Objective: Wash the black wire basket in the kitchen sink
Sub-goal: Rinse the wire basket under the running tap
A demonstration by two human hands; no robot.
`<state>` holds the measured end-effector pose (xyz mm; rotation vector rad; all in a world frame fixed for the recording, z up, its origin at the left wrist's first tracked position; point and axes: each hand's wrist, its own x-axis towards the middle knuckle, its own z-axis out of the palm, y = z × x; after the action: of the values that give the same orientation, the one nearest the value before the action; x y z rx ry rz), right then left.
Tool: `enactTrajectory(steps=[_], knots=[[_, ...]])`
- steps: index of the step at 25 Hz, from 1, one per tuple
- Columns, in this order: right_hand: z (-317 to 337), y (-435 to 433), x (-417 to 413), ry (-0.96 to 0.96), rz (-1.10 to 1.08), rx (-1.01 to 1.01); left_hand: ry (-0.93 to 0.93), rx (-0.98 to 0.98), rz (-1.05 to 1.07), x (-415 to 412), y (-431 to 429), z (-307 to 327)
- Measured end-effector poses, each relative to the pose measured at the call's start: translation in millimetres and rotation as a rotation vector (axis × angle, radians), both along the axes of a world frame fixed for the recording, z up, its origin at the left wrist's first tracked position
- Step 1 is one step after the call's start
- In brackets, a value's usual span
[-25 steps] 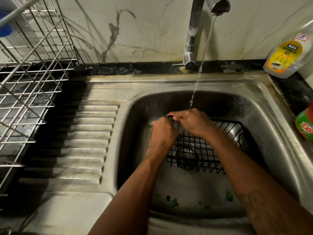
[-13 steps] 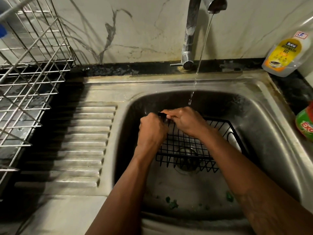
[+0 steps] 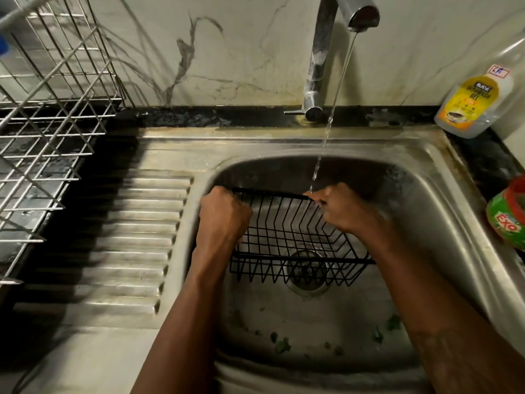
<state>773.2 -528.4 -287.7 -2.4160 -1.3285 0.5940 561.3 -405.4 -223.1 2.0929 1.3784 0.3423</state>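
Observation:
The black wire basket is held over the drain inside the steel sink, its open side facing me. My left hand grips its left end. My right hand pinches the far rim near the right end. A thin stream of water falls from the faucet and lands at the fingers of my right hand on the rim. The basket's right side is hidden behind my right wrist.
A steel dish rack stands at the left beside the ribbed drainboard. A dishwash gel bottle leans at the back right; a green tub sits on the right counter. Green scraps lie on the sink floor.
My hands were close together at one corner of the basket; now they are apart, and the basket has swung left so its long rim lies across the sink under the water.

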Motion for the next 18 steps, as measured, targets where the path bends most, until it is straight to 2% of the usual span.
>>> enactTrajectory(steps=[3, 7, 15, 18], knots=[[0.6, 11.2, -12.6, -0.003, 0.059, 0.068, -0.064, -0.059, 0.076, -2.9, -2.7, 9.3], [3.0, 2.3, -17.8, 0.162, 0.067, 0.233, -0.149, -0.035, 0.135, -9.9, -2.3, 22.6], [0.6, -31.1, 15.7, 0.112, -0.075, -0.015, -0.212, -0.082, 0.143, -8.7, -3.5, 17.1], [5.4, -14.8, 1.7, 0.055, -0.038, -0.04, -0.184, -0.074, 0.138, -7.7, -4.5, 14.4]])
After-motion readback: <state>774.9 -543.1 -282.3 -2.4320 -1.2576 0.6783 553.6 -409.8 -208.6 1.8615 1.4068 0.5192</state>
